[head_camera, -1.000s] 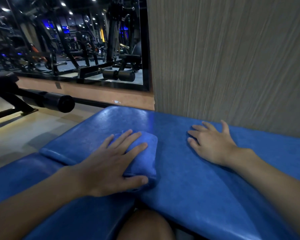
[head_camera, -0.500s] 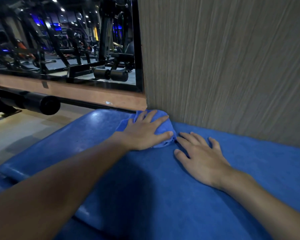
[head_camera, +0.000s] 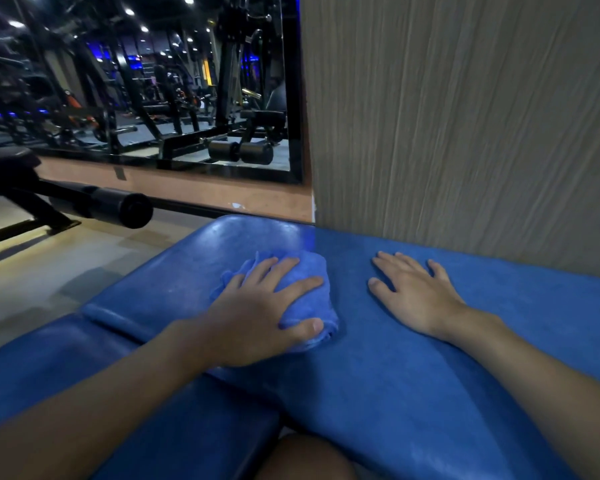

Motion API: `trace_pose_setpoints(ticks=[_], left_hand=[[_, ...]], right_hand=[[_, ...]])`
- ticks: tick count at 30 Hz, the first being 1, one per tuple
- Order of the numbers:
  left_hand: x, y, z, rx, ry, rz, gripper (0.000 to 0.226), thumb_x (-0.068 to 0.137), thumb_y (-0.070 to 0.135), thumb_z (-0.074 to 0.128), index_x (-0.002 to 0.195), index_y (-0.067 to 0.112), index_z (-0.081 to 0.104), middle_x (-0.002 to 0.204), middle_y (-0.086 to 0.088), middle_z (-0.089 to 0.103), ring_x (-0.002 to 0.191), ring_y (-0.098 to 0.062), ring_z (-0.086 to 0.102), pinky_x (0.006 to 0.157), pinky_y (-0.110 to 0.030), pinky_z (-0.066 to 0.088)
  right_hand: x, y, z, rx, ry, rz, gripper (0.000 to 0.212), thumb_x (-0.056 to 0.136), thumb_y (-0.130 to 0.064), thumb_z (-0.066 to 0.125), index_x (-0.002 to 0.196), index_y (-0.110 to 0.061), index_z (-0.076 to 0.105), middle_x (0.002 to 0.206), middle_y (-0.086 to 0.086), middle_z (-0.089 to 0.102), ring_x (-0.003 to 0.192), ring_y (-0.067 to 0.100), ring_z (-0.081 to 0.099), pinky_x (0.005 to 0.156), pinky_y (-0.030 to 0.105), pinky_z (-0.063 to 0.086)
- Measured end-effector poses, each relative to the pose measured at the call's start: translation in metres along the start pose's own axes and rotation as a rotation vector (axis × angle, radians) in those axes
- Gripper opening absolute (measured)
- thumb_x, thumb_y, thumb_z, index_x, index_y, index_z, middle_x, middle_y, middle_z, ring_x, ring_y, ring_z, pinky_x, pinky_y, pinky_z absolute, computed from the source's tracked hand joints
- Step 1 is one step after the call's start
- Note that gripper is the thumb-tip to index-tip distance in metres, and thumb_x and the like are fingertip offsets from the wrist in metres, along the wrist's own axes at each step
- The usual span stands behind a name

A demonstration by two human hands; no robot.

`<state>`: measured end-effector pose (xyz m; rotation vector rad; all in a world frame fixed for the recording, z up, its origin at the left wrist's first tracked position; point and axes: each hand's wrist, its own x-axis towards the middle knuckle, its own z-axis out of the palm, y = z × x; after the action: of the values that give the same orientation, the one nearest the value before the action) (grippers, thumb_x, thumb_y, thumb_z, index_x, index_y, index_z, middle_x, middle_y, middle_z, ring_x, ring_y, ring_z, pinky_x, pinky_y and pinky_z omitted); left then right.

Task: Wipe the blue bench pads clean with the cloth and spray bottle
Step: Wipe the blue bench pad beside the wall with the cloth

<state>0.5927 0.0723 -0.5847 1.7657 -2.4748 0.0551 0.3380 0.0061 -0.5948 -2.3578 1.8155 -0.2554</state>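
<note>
Blue bench pads (head_camera: 378,393) fill the near view. A darker pad (head_camera: 66,368) at the near left meets the larger one at a seam (head_camera: 222,374), just beyond a bare knee (head_camera: 305,459).

On the larger pad the left hand (head_camera: 257,317) lies splayed over a bunched blue cloth (head_camera: 310,265), fingers straight and pressing down, thumb along its near edge. To its right, apart from it, the right hand (head_camera: 416,296) rests flat and wide on the pad, holding nothing. No spray bottle is in view.

The cloth is pinned rather than gripped, so a quick stroke could let it slide out from under the palm, or roll up and leave streaks. A push to the far left could carry it over the rounded edge onto the floor (head_camera: 32,289) by the black roller (head_camera: 118,206). The seam and the strip against the wall panel (head_camera: 465,133) are easy to skip, and a hard stroke could drive knuckles into that panel. A mirror (head_camera: 153,98) hangs beyond.
</note>
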Motion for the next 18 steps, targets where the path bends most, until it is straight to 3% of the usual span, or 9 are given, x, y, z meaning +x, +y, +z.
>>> trace_pose_setpoints(ticks=[4,8,12,18], left_hand=[[-0.044,-0.005,-0.018,0.097,-0.08,0.03,0.095,0.069,0.094,-0.002,0.152,0.049,0.009,0.165,0.007,-0.002,0.151,-0.02,0.0,0.12,-0.046,0.017],[-0.039,-0.008,-0.019,0.063,-0.081,0.008,0.086,0.067,0.092,0.015,0.145,0.056,0.012,0.16,0.012,0.0,0.149,-0.018,0.003,0.117,-0.05,0.02],[0.008,-0.007,-0.003,0.018,-0.06,-0.05,0.096,0.06,0.09,0.009,0.149,0.055,0.005,0.164,0.011,-0.005,0.152,-0.021,-0.002,0.119,-0.056,0.012],[0.11,-0.023,0.015,-0.101,-0.04,-0.11,0.094,0.059,0.093,0.012,0.147,0.059,0.012,0.166,0.011,-0.002,0.152,-0.023,-0.004,0.118,-0.061,0.004]], right_hand=[[-0.003,-0.002,-0.005,-0.008,-0.034,0.002,0.058,0.102,-0.053,0.022,0.155,-0.029,0.023,0.165,-0.013,0.011,0.151,0.007,0.004,0.121,0.052,-0.001],[0.003,-0.011,-0.017,-0.177,-0.056,-0.003,0.052,0.103,-0.049,0.025,0.151,-0.031,0.033,0.163,-0.014,0.017,0.152,0.011,-0.001,0.115,0.062,-0.011],[0.014,-0.02,-0.013,-0.121,-0.041,-0.048,0.052,0.102,-0.05,0.028,0.153,-0.041,0.024,0.165,-0.013,0.009,0.152,0.011,-0.002,0.117,0.061,-0.007],[0.02,-0.017,0.004,-0.039,-0.025,-0.031,0.057,0.1,-0.052,0.023,0.155,-0.039,0.017,0.165,-0.015,0.005,0.152,0.009,-0.003,0.12,0.055,-0.005]])
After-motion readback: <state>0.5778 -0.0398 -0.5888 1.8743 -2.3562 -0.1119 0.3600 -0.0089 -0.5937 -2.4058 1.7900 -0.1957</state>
